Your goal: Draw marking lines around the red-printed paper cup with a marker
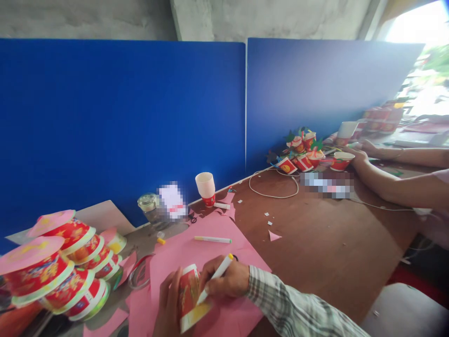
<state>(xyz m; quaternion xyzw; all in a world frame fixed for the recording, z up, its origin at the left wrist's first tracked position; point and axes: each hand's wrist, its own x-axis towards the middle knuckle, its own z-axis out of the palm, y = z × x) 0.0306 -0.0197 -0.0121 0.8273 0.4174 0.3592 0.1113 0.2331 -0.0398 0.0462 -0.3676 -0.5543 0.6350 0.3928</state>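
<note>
Left hand [166, 304] grips paper cup [188, 291], cup at its 3 o'clock. Right hand [229, 280] clasps marker [220, 269]; cup at its 8 o'clock.

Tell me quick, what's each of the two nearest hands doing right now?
Left hand: closed around a red cup.
Right hand: closed on a white marker with a yellow end.

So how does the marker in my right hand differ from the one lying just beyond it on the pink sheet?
The held marker tilts in your right hand; the loose marker lies flat on the pink sheet. The held marker shows a yellow upper end, the loose marker a green right end. Both have white barrels.
</note>
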